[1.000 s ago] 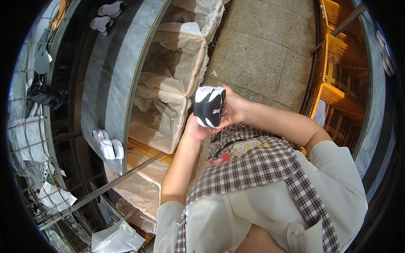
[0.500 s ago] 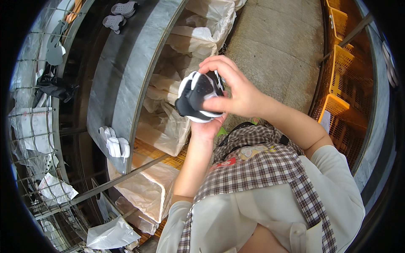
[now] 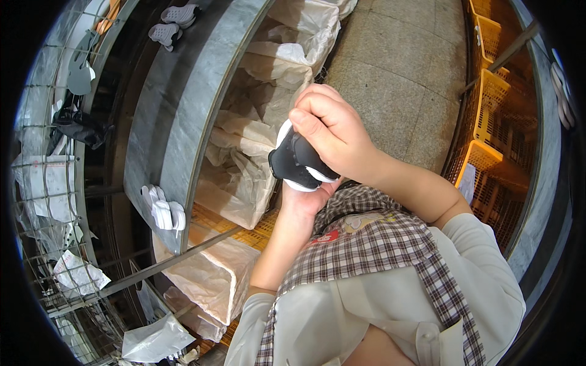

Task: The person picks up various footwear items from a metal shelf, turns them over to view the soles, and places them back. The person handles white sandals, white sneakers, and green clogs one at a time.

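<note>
A small black and white shoe (image 3: 293, 163) is held up close in front of me with both hands. My right hand (image 3: 332, 137) wraps over its top, fingers curled around it. My left hand (image 3: 305, 198) supports it from below, mostly hidden behind the shoe. Below them hang my checked apron and pale shirt. The shoe's far side is hidden by my fingers.
A curved grey metal counter (image 3: 177, 116) runs on the left, with white shoe pieces (image 3: 162, 207) on its edge and more (image 3: 174, 15) at the top. Large white sacks (image 3: 244, 171) stand beside it. Yellow crates (image 3: 488, 116) line the right. Wire racks with bags fill the far left.
Both hands have lifted the shoe higher and closer to the camera, and my right hand has turned over its top.
</note>
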Motion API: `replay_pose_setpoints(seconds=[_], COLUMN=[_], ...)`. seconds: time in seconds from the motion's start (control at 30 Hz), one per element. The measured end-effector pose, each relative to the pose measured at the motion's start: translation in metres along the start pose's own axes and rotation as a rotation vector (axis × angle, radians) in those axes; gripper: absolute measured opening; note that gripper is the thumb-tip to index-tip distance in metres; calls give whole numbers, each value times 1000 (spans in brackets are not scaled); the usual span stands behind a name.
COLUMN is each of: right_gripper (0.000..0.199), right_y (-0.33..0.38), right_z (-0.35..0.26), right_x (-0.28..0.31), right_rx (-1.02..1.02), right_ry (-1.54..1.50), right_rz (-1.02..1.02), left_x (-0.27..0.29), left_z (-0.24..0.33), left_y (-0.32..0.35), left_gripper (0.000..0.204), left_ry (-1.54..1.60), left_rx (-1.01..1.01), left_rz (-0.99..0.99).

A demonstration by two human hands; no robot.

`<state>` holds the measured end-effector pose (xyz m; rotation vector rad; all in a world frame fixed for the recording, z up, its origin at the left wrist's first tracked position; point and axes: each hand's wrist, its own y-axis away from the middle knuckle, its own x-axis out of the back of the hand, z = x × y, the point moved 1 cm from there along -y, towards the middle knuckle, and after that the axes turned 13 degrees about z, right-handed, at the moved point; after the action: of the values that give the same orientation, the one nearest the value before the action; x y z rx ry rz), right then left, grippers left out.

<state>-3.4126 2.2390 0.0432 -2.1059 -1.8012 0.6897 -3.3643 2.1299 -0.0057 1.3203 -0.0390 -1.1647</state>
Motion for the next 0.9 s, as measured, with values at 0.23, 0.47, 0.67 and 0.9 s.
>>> replay_pose_setpoints(seconds=[0.23,0.47,0.67,0.9], right_gripper=[24,21,18,15], right_y=[1,3,0,3], right_z=[-5,-5,-12,-18], right_x=[2,0,8,10], right_rx=[2,-38,165,114], right_ry=[-19,-44,-3,102], right_rz=[-31,7,-171,-151], left_x=[-7,-10,-7,-9], left_z=[0,-1,1,7], left_y=[8,12,13,12], left_gripper=[36,36,40,36], left_ry=[5,21,86,44], left_rx=[-13,-18,-26,114], left_rz=[10,25,-173,-61])
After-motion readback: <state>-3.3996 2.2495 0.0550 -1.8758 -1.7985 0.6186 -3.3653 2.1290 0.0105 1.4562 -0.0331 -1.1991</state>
